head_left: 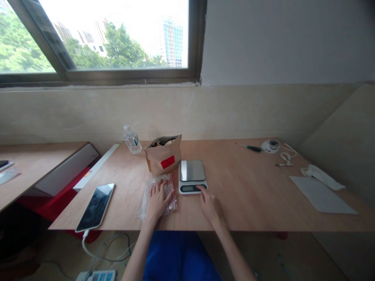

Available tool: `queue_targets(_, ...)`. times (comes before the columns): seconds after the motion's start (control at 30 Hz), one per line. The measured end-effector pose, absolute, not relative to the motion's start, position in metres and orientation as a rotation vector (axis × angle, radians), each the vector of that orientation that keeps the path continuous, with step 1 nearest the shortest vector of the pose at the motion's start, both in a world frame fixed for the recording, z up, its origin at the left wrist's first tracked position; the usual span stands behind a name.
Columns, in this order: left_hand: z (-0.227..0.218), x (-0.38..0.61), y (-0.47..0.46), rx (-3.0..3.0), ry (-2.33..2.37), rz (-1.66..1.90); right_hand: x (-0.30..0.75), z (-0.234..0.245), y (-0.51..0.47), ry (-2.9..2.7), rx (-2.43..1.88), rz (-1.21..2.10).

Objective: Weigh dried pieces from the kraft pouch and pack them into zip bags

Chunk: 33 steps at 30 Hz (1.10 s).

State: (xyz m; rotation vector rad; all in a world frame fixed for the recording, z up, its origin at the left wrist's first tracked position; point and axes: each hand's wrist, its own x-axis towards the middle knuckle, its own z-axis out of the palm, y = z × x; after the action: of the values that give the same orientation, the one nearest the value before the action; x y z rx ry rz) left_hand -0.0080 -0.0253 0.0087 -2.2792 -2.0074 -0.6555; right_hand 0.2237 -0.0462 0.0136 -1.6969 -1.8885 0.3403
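My left hand (158, 200) lies flat with its fingers spread on a stack of clear zip bags (144, 203), whose red-striped edges face right. With its index finger stretched out, my right hand (210, 203) touches the right end of the dark display panel on a kitchen scale (192, 171). Nothing is held in that hand; its other fingers are bent and partly hidden. The scale's metal plate carries nothing. Just left of it, a brown paper bag (158, 160) with a red label stands upright with its top open; its contents are mostly hidden.
A water bottle (133, 141) stands behind the paper bag. On the left lies a phone (96, 207) with a white cable. Toward the right are a screwdriver (253, 148), a white dome camera (271, 146), a white cloth (322, 177) and a grey sheet (320, 197).
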Motion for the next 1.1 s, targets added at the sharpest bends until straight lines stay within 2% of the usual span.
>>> queue_targets(0.13,0.014,-0.008,-0.027,-2.300,-2.023,-0.731,0.224,0.016,-0.047,-1.923,-1.711,0.308)
queue_targets(0.47,0.012,-0.007,-0.027,-2.296,-1.971,-0.637,0.218,0.018,-0.048,-2.015,-1.794,0.170)
queue_targets(0.83,0.007,-0.008,-0.025,-2.282,-1.948,-0.750,0.221,0.021,-0.045,-1.885,-1.758,0.258)
queue_targets(0.93,0.004,-0.010,-0.025,-2.272,-1.931,-0.893,0.228,0.015,-0.043,-1.559,-1.749,0.355)
queue_targets(1.1,0.030,-0.010,-0.026,-1.946,-1.835,-1.462,0.240,0.007,-0.037,-1.117,-1.656,0.434)
